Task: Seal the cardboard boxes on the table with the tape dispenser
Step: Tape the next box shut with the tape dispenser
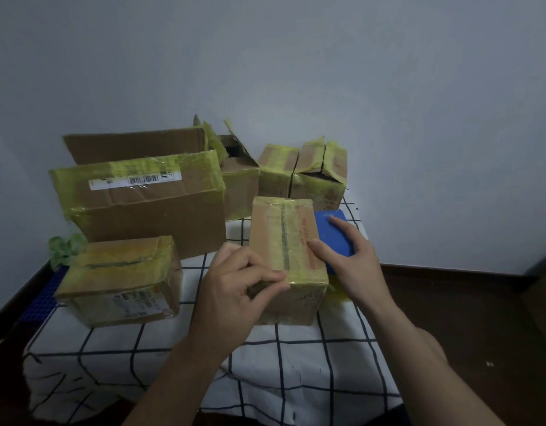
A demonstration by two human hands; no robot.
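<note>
at our 9 o'clock a small box [121, 281] sits taped. behind it, at 11, the large box [148, 216] carries a white barcode label [133, 180], its digits too small to read. our left hand [234, 287] curls round the near left edge of the middle box [271, 229], thumb pressing the yellow tape [299, 273]. this box's long axis runs 12 to 6, and the red print [304, 232] along its right edge is illegible. the blue tape dispenser [331, 233] lies touching at its 3 o'clock, clasped by our right hand [350, 261], which we judge the nearer one.

Pale wall [296, 56], dark floor [468, 318], cloth-covered table [296, 358]
</note>
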